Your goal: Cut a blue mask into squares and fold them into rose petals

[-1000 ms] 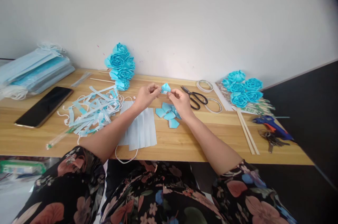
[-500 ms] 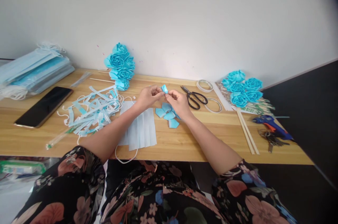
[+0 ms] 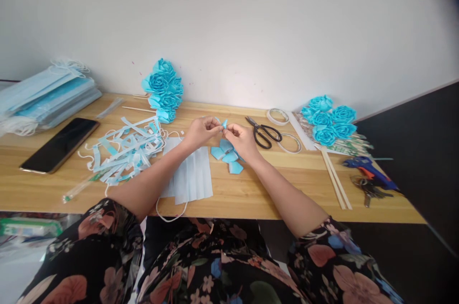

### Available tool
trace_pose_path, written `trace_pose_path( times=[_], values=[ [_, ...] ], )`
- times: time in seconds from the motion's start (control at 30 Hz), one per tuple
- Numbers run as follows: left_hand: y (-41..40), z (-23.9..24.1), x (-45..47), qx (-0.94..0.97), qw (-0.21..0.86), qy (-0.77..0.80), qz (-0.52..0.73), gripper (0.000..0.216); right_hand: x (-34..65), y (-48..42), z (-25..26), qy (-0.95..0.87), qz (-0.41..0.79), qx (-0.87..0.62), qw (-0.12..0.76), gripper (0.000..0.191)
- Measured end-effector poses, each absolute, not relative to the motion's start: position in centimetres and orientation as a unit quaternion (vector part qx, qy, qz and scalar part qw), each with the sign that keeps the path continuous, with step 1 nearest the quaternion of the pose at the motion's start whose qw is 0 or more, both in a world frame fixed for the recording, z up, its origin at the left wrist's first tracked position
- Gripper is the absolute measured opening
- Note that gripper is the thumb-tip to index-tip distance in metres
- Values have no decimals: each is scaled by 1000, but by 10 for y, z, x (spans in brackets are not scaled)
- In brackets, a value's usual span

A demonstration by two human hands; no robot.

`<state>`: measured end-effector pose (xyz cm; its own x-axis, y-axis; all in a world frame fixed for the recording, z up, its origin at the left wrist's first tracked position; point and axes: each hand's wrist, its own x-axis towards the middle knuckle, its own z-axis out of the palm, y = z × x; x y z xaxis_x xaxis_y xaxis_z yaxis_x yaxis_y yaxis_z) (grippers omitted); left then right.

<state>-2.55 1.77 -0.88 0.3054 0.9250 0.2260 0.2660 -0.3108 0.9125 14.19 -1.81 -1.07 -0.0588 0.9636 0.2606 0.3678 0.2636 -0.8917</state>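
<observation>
Between the fingertips of both hands is a small light-blue piece of mask fabric (image 3: 224, 124), its tip pointing up. My left hand (image 3: 202, 132) pinches it from the left, and my right hand (image 3: 242, 140) pinches it from the right. Just below the hands lie several cut blue petal pieces (image 3: 229, 156) on the table, partly covered by my right hand. Under my left forearm is an unfolded pale-blue face mask (image 3: 195, 177) with its ear loop hanging over the table's front edge.
Scissors (image 3: 263, 132) and two tape rolls (image 3: 278, 116) lie to the right. Blue flowers stand in a left bunch (image 3: 163, 89) and a right bunch (image 3: 328, 120). Fabric scraps (image 3: 125, 148), a phone (image 3: 60, 145) and stacked masks (image 3: 53, 93) are leftward. A glue gun (image 3: 369, 170) and keys sit far right.
The blue piece between my fingertips has become narrower and more pointed, as if folded or rolled. Both hands stay in nearly the same place.
</observation>
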Motion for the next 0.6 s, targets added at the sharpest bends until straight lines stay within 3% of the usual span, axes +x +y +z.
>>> trace_pose_path(
  times=[0.6],
  values=[
    [19, -12, -26, 712, 366, 430, 417, 17, 143, -16, -14, -632, 358, -510, 461, 21]
  ],
)
